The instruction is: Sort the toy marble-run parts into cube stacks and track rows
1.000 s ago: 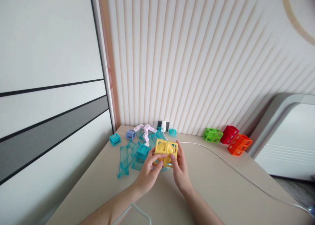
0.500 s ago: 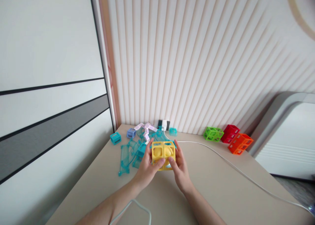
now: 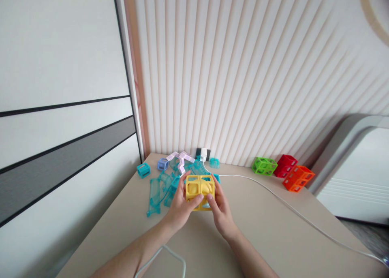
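A yellow block of open-framed cubes is held above the beige table between both hands. My left hand grips its left side with the thumb across the front. My right hand closes on its right side, thumb on the lower front. Just behind the block lies a heap of clear teal track pieces with a pale lilac zigzag piece on top.
A teal cube and a blue cube sit at the back left. Green, red and orange cube blocks stand at the back right. A white cable runs from a wall plug across the table.
The yellow block has turned in my hands and shifted slightly left and nearer to me. My fingers have changed their hold around it.
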The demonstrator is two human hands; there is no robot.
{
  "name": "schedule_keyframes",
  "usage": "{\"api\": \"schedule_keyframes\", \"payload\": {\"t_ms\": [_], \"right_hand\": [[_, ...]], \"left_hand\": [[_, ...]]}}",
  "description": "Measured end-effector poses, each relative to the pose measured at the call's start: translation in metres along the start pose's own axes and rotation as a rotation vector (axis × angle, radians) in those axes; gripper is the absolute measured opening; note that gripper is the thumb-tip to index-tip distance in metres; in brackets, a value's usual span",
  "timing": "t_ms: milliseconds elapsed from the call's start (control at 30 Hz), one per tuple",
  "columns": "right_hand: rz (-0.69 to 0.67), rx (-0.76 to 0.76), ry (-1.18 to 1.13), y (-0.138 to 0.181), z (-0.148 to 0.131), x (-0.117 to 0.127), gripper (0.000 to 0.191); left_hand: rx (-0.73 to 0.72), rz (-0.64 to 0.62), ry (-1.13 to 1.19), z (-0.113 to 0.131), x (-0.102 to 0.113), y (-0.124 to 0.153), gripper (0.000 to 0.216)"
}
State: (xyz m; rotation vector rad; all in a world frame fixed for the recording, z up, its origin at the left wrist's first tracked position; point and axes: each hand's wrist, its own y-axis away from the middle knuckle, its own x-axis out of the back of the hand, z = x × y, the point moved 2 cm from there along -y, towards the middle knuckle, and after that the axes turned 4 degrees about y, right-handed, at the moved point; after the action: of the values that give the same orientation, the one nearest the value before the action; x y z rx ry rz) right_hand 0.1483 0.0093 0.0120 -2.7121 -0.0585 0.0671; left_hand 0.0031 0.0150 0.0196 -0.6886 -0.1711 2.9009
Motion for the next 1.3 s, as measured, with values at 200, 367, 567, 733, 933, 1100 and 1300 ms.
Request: {"api": "schedule_keyframes", "payload": {"t_ms": [200,367,567,733,933,1100,1300], "right_hand": [[-0.028,-0.019,-0.021,0.0,0.005,0.0,0.055],[0.055,-0.033,0.053,0.0,0.019,0.005,0.052],[0.137,-0.003,0.083,-0.002,0.017,0.009,0.045],[0.084,-0.045,-0.007,-0.007,0.005,0.004,0.042],[0.062,-0.135,-0.068,-0.008,0.005,0.001,0.041],[0.063,-0.131,-0.09,-0.007,0.01,0.001,0.043],[0.061,-0.188,-0.051,-0.004,0.018,0.003,0.046]], "left_hand": [[-0.01,-0.012,-0.024,-0.004,0.005,-0.002,0.089],[0.049,-0.104,0.019,-0.007,0.005,-0.003,0.102],[0.058,-0.06,0.057,-0.004,0.002,-0.003,0.105],[0.057,-0.028,0.063,-0.004,0.003,-0.003,0.1],[0.001,-0.034,0.035,-0.003,0.0,0.001,0.098],[0.017,-0.011,0.032,-0.004,0.001,0.001,0.098],[0.05,0.062,-0.025,-0.001,0.002,0.0,0.094]]}}
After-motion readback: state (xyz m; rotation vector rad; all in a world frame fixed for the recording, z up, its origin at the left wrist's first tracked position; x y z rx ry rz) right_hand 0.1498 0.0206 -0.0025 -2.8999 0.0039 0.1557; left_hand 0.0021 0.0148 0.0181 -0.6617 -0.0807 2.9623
